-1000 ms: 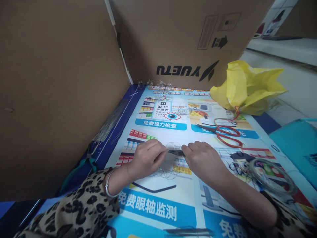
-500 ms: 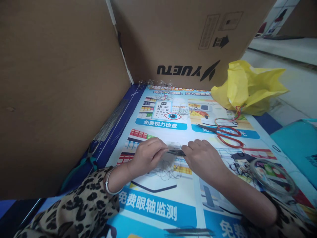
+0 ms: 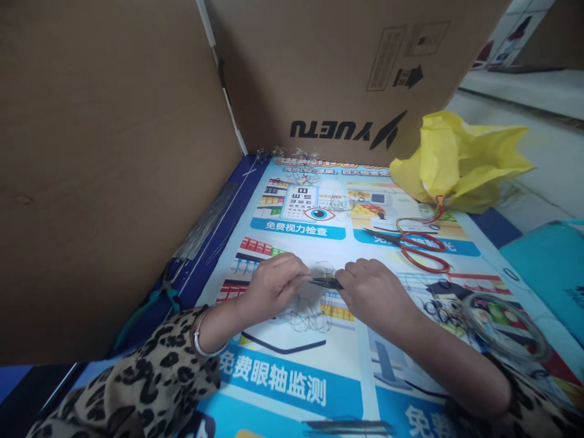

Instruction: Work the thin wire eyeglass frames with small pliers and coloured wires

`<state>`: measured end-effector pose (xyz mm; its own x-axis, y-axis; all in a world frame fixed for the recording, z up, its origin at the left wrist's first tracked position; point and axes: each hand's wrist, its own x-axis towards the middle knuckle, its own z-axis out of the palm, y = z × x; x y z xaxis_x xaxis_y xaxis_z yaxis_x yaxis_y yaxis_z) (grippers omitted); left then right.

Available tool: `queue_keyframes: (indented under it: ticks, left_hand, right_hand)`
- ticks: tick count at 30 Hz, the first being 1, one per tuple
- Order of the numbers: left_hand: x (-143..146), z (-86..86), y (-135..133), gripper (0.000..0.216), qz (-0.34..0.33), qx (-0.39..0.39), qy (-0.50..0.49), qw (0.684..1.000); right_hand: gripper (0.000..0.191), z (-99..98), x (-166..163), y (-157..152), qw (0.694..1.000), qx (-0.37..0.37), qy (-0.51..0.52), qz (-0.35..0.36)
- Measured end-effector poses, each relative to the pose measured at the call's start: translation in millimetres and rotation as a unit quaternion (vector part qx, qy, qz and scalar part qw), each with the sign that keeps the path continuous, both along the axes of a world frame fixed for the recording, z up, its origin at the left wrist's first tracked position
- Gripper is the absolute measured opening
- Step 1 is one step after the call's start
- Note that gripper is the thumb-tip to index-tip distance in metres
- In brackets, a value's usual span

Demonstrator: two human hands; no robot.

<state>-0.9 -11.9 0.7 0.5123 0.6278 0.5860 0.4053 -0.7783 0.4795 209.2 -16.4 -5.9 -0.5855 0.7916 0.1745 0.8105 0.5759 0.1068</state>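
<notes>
My right hand (image 3: 378, 296) is closed around needle-nose pliers (image 3: 325, 282), whose dark jaws point left from the fist; the handles are hidden in the palm. My left hand (image 3: 278, 286) pinches a thin wire right at the tips of the jaws. The fingers hide most of the pinched piece. Beneath the pliers, between both hands, lies a loose tangle of thin wire loops (image 3: 311, 315) over the printed poster (image 3: 360, 340).
Cardboard walls (image 3: 114, 152) stand left and behind. Red-handled scissors (image 3: 422, 243), a yellow bag (image 3: 449, 158) and a clear wire coil (image 3: 502, 325) lie at right. Teal-handled pliers (image 3: 152, 304) and straight wires (image 3: 207, 225) are at left. Dark thin strips (image 3: 347, 426) lie in front.
My right hand has shifted very slightly down and to the right, and the wire loops below have moved a little. The left hand keeps its pinch in the same place.
</notes>
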Motion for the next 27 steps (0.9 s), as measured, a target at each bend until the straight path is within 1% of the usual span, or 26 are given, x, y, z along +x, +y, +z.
queue_keyframes:
  ticks: [11, 21, 27]
  left_hand:
    - [-0.2, 1.5, -0.1, 0.015, -0.009, -0.009, 0.002, 1.0]
    - [-0.6, 1.9, 0.2, 0.016, -0.017, -0.02, -0.003, 1.0]
    - [-0.9, 3.2, 0.7, 0.017, -0.026, -0.03, -0.013, 0.999]
  right_hand:
    - [0.01, -2.8, 1.5, 1.9, 1.0, -0.012, 0.015, 0.01]
    - [0.014, -6.5, 2.3, 4.6, 0.999, -0.039, 0.027, 0.018]
    - [0.017, -8.8, 2.8, 5.7, 0.999, -0.037, 0.025, 0.011]
